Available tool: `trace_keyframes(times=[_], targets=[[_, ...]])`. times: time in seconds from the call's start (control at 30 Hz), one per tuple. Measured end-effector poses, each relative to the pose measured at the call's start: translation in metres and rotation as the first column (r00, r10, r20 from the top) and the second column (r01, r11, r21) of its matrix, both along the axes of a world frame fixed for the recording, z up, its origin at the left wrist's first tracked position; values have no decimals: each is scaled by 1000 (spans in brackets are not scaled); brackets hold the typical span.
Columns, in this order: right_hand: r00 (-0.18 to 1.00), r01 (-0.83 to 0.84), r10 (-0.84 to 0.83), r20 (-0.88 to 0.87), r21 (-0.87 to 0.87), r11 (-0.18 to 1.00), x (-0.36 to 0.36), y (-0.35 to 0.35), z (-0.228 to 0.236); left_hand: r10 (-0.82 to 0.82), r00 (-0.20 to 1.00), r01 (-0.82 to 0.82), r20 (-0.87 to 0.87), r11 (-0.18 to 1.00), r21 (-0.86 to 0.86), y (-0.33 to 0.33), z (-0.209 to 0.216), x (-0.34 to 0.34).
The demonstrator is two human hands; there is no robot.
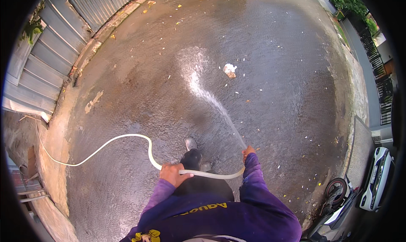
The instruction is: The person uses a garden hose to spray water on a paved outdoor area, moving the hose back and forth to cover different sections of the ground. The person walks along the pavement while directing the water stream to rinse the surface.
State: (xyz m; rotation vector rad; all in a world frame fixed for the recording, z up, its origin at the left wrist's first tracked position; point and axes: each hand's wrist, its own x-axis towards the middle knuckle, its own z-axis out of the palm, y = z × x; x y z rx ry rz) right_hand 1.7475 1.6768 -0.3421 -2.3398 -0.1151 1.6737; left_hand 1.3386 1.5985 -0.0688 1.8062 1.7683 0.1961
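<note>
A pale cream garden hose [213, 175] runs across in front of my body from one hand to the other. My left hand [172, 173] is wrapped round its middle stretch, thumb along the hose. Near its end, my right hand [248, 151] grips it, the fingers closed; the hose's mouth is hidden in that hand. From there a water jet [228, 117] shoots forward and to the left, breaking into white spray on the wet pavement [156, 85]. Beyond my left hand the hose loops away to the left edge of the pavement.
A whitish crumpled lump [230, 70] lies on the pavement right of the spray, among scattered leaves and pale bits. Corrugated metal fencing [50, 51] lines the left side behind a kerb. At the lower right stand a motorbike [336, 195] and a white car [376, 178].
</note>
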Motion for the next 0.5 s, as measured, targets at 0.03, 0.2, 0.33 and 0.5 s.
trace_keyframes(times=[0.03, 0.2, 0.33, 0.5], targets=[[1000, 3, -2, 26, -17, 1000, -2, -7, -2, 10, 1000, -10, -15, 1000, -3, -10, 0, 3], [993, -103, 101, -57, -18, 995, -11, -32, -20, 54, 998, -55, -42, 998, -13, -49, 8, 5], [984, -39, 40, -173, 12, 999, -25, -41, -23, 85, 996, -84, -29, 996, 19, -74, 10, 0], [983, 126, -120, -137, 34, 991, -53, -39, -22, 128, 989, -123, -73, 990, 69, -99, 10, -8]])
